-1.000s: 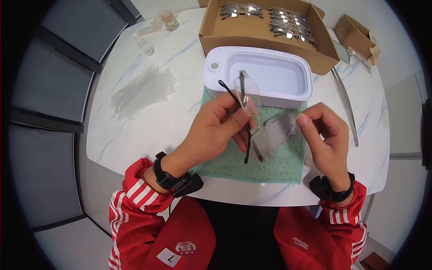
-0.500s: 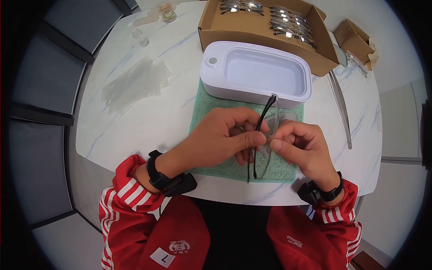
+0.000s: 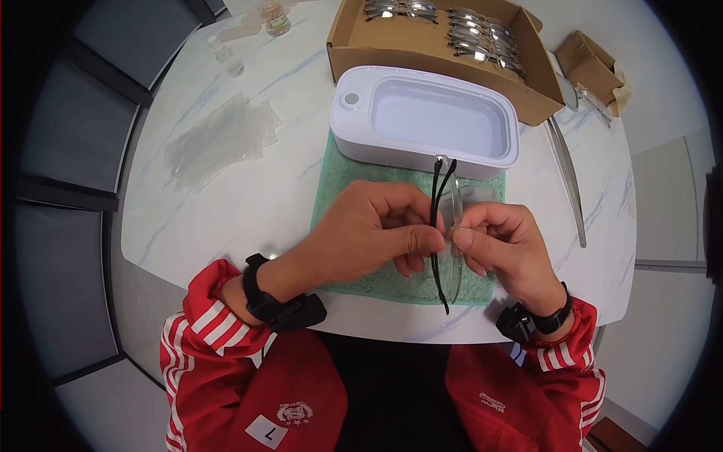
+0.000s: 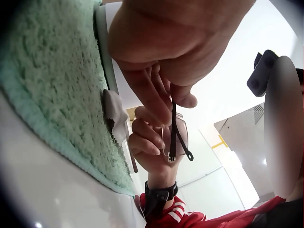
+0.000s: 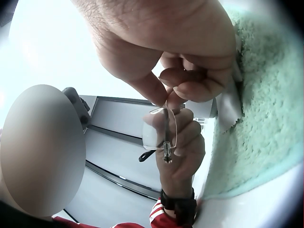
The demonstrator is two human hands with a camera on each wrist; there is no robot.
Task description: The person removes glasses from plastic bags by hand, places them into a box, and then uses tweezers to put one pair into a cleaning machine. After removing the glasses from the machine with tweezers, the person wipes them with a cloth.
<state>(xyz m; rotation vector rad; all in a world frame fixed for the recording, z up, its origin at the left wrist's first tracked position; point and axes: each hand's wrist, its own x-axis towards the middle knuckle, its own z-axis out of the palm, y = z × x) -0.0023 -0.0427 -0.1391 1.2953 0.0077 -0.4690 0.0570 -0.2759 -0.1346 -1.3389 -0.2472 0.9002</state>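
Note:
Rimless eyeglasses (image 3: pixel 456 265) are held upright above the green towel, seen nearly edge-on in the head view. The left hand (image 3: pixel 380 230) pinches their dark temples between thumb and fingers. At the glasses' middle the right hand (image 3: pixel 501 245) pinches with thumb and index finger. One clear lens (image 5: pixel 154 130) shows in the right wrist view, with the left hand (image 5: pixel 183 152) behind it. In the left wrist view the black temples (image 4: pixel 174 133) cross below the left fingers. A grey cloth (image 4: pixel 114 114) lies on the green towel (image 4: pixel 52 80).
Behind the hands stands a white basin (image 3: pixel 350 135) on the towel's back edge. A cardboard box (image 3: pixel 407 59) with several glasses is beyond it. Clear plastic bags (image 3: pixel 222 143) and small bottles (image 3: pixel 232 64) lie left; a metal strip (image 3: pixel 566 181) and small brown box (image 3: pixel 591 64) are right.
The glasses have turned from a slanted pose to nearly edge-on and upright. The right hand has moved left from the grey cloth and now pinches the glasses beside the left hand.

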